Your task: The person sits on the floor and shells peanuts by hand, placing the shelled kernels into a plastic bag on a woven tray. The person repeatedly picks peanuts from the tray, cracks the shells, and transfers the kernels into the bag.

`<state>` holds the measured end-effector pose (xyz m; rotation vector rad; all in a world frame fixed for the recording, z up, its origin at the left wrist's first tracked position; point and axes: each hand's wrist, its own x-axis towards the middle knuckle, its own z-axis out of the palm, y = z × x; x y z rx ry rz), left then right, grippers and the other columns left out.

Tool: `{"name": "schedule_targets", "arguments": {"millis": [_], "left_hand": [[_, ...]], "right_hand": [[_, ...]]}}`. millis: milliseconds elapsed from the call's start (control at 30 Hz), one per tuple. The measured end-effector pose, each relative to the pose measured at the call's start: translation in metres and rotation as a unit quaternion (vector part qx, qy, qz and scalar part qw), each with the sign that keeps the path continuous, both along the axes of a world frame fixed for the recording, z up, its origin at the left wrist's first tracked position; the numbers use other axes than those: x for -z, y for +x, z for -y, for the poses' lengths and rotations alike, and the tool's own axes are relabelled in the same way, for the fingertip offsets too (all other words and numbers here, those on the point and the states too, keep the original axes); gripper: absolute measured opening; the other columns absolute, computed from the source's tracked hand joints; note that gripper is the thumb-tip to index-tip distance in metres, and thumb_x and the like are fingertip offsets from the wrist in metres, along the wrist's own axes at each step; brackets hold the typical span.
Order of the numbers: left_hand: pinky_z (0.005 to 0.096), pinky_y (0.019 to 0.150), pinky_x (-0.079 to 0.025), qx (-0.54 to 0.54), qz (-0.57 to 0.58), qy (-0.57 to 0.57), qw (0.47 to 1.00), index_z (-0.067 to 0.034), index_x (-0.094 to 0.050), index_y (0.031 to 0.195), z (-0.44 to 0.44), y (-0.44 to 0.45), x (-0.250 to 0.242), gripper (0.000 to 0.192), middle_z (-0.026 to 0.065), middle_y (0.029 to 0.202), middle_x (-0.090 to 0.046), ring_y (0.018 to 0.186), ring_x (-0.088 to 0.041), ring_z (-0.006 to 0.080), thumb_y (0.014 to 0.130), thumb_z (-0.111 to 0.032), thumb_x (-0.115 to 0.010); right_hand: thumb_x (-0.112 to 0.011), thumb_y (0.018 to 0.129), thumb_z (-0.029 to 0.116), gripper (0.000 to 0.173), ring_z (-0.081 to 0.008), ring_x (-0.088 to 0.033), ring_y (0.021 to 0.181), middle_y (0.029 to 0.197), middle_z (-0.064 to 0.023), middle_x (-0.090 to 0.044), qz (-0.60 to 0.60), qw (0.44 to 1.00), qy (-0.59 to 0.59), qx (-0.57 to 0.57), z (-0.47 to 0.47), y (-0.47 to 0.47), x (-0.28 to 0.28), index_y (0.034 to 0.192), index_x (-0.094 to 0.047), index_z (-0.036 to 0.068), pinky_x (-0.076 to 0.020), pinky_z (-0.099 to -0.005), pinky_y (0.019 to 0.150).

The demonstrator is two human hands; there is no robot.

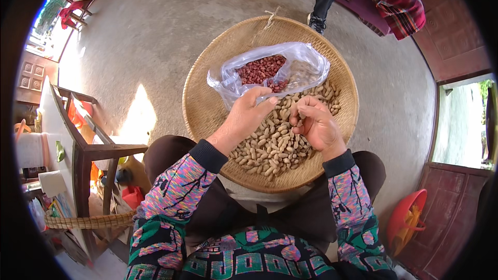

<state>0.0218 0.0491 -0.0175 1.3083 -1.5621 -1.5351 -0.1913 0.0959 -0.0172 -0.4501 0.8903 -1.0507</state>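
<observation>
A round woven bamboo tray (202,105) lies before me, with a heap of unshelled peanuts (272,144) in its near and right part. Behind them, a clear plastic bag (311,58) lies opened out, holding red-skinned peanut kernels (260,69). My left hand (249,114) is over the bag's near edge, thumb and fingers slightly apart; whether something small is between them is hidden. My right hand (315,122) is over the right of the heap, its fingers curled around a peanut in its shell (300,118).
A wooden frame (116,149) and a woven basket rim (93,221) stand at my left. A red plastic basket (404,217) is at the lower right. Beyond the tray, a person's leg and shoe (317,23) stand near a bench with a red checked cloth (404,7).
</observation>
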Motion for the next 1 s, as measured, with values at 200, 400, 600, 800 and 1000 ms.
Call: {"name": "schedule_targets", "arguments": {"millis": [200,400,600,800,1000], "left_hand": [[0.0293,0.081,-0.051,0.019,-0.012,0.018,1.000,0.003,-0.063,0.109,-0.003,-0.003,0.017,0.026,0.0078,0.098,-0.068,0.091,-0.062,0.0118,0.094,-0.018,-0.067],[0.0269,0.081,-0.050,0.075,0.024,0.013,0.997,0.002,-0.064,0.109,-0.007,-0.005,0.015,0.022,0.0044,0.097,-0.067,0.090,-0.060,0.0092,0.095,-0.015,-0.066],[0.0285,0.079,-0.051,0.091,0.033,-0.001,0.995,0.002,-0.064,0.106,-0.011,-0.004,0.028,0.019,0.0048,0.095,-0.067,0.089,-0.061,0.0106,0.094,-0.013,-0.066],[0.0296,0.079,-0.050,0.108,0.036,-0.005,0.993,0.000,-0.065,0.103,-0.011,-0.006,0.007,0.015,0.0043,0.093,-0.067,0.088,-0.061,0.0126,0.091,-0.010,-0.067],[0.0276,0.077,-0.051,0.126,0.040,-0.069,0.989,0.001,-0.065,0.103,-0.019,-0.029,0.005,0.013,0.0042,0.092,-0.067,0.085,-0.061,0.0106,0.092,-0.007,-0.064]], "right_hand": [[-0.063,0.085,0.013,0.009,-0.0287,-0.065,0.068,0.078,-0.0117,-0.067,-0.510,0.803,-0.229,-0.208,-0.005,0.009,0.026,0.088,-0.064,0.005,-0.0520,-0.0406,0.061],[-0.056,0.083,0.016,0.011,-0.0388,-0.064,0.078,0.078,-0.0182,-0.064,-0.630,0.621,-0.279,-0.374,-0.026,0.009,0.040,0.082,-0.063,0.007,-0.0500,-0.0489,0.069],[-0.056,0.084,0.012,0.011,-0.0354,-0.068,0.080,0.079,-0.0126,-0.068,-0.647,0.587,-0.336,-0.353,-0.037,0.035,0.061,0.092,-0.063,0.009,-0.0527,-0.0480,0.069],[-0.058,0.081,0.009,0.005,-0.0325,-0.069,0.065,0.069,-0.0137,-0.066,-0.671,0.556,-0.365,-0.329,-0.041,0.067,0.080,0.079,-0.062,0.007,-0.0535,-0.0455,0.057],[-0.063,0.078,0.014,0.013,-0.0358,-0.067,0.065,0.067,-0.0186,-0.064,-0.663,0.620,-0.331,-0.258,-0.048,0.065,0.111,0.068,-0.064,0.005,-0.0508,-0.0485,0.057]]}}
